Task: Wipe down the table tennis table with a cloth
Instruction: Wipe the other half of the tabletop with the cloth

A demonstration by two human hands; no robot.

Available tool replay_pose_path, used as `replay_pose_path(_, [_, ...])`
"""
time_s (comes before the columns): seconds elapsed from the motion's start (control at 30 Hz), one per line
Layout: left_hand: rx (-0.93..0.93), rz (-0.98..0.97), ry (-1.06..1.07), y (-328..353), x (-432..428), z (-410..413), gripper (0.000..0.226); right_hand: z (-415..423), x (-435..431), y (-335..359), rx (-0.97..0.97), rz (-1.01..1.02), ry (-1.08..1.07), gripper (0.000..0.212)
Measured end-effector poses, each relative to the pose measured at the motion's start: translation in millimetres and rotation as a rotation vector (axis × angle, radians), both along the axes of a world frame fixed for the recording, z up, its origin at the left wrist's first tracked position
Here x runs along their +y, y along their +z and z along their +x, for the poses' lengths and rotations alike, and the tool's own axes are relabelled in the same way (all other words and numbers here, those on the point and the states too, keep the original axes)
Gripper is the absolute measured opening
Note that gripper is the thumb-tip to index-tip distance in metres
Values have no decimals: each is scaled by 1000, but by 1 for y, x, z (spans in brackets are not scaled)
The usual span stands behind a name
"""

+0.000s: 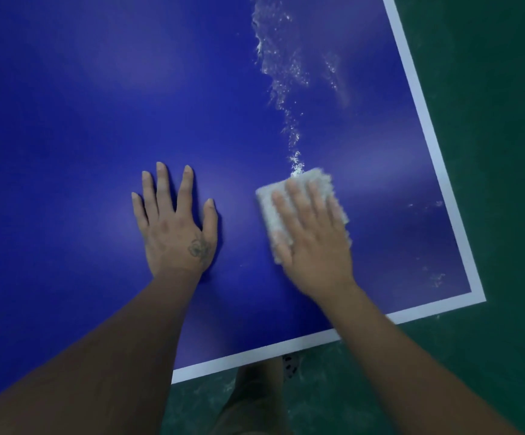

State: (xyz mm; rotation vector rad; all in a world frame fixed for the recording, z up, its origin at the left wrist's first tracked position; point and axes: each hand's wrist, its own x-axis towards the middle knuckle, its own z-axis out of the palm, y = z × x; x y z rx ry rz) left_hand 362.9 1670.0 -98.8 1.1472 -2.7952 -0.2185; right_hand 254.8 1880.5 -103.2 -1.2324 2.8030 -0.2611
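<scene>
The blue table tennis table (98,120) fills most of the view, with a white border line along its right and near edges. A folded white cloth (269,211) lies on it near the right corner. My right hand (314,240) presses flat on the cloth with straight fingers and looks motion-blurred. My left hand (173,224) rests flat on the bare surface just left of it, fingers spread. A trail of white wet streaks (283,76) runs from the cloth's far edge up to the top of the view.
The table's corner (477,296) is at the right, with green floor (505,152) beyond both edges. Small white specks (436,279) dot the surface near that corner. My legs and a patterned shoe (291,365) show below the near edge.
</scene>
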Motion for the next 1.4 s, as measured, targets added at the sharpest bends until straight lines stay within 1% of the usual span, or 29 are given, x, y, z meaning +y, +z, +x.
replay_pose_path(0.1, [3,-5,0,-2,-1,0,67,-45,19,5,-19,45,-314,66])
replay_pose_path(0.13, [8,-6,0,-2,-1,-1,67,-49,21,7,-40,56,-401,66])
replay_pose_path(0.17, [11,-6,0,-2,-1,-1,67,-46,20,8,-46,63,-442,66])
replay_pose_path(0.2, [10,-6,-1,-2,-1,-1,67,-37,16,9,-39,71,-433,66])
replay_pose_path(0.23, [8,-6,-1,-1,-1,-1,67,-25,9,10,-33,80,-375,67])
replay_pose_path(0.33, [1,-16,-3,-1,-1,-1,66,4,-17,4,-39,30,-73,65])
replay_pose_path(0.4, [-6,-22,-5,-2,-1,-2,67,-12,-27,2,-15,-5,72,63])
replay_pose_path(0.43, [-7,-26,-4,-3,-2,-1,67,-29,-27,1,7,-2,73,63])
replay_pose_path(0.47, [-5,-27,-4,-3,-2,-1,66,-50,-26,1,20,14,17,64])
replay_pose_path(0.57, [-2,-16,-7,0,-1,-1,67,-98,-13,7,-36,69,-318,66])
replay_pose_path(0.6, [-3,-9,-5,0,-2,-2,67,-101,-13,8,-49,68,-380,66])
replay_pose_path(0.63, [-5,-3,-3,2,-2,-2,67,-95,-18,10,-39,72,-387,66])
replay_pose_path(0.7, [-12,3,-3,3,-2,-2,67,-67,-34,12,-7,87,-245,65])
replay_pose_path(0.8, [-12,-3,-7,3,-2,-3,67,-25,-57,10,-51,42,79,66])
replay_pose_path(0.87, [-4,-9,-8,1,-2,-2,67,-37,-63,8,-44,0,208,64])
replay_pose_path(0.9, [0,-11,-10,0,-2,-1,67,-56,-63,7,-16,-2,214,64])
replay_pose_path(0.93, [1,-12,-14,-1,-2,-1,67,-77,-61,6,15,6,169,64])
replay_pose_path(1.03, [6,-10,-23,-3,-3,-1,67,-134,-50,9,0,42,-187,66])
replay_pose_path(1.07, [4,-7,-20,-3,-3,-1,67,-139,-50,12,-21,57,-279,66])
replay_pose_path(1.1, [1,-2,-18,-2,-3,0,67,-135,-55,14,-23,67,-316,66])
replay_pose_path(1.13, [-4,4,-16,-1,-3,-1,67,-124,-63,16,-14,76,-292,66])
replay_pose_path(1.17, [-8,9,-15,0,-2,-1,67,-111,-73,17,-20,83,-213,66])
replay_pose_path(1.23, [-18,5,-11,0,-2,-2,67,-91,-91,17,-51,55,14,64])
replay_pose_path(1.3, [-23,-3,-8,-1,-3,-1,67,-93,-94,14,-55,24,203,62])
replay_pose_path(1.33, [-26,-5,-5,-1,-2,-2,67,-106,-91,13,-31,14,235,62])
replay_pose_path(1.37, [-27,-2,2,0,-2,-3,66,-123,-86,12,-6,6,209,62])
replay_pose_path(1.4, [-20,6,23,1,-2,-7,65,-143,-81,11,12,8,132,63])
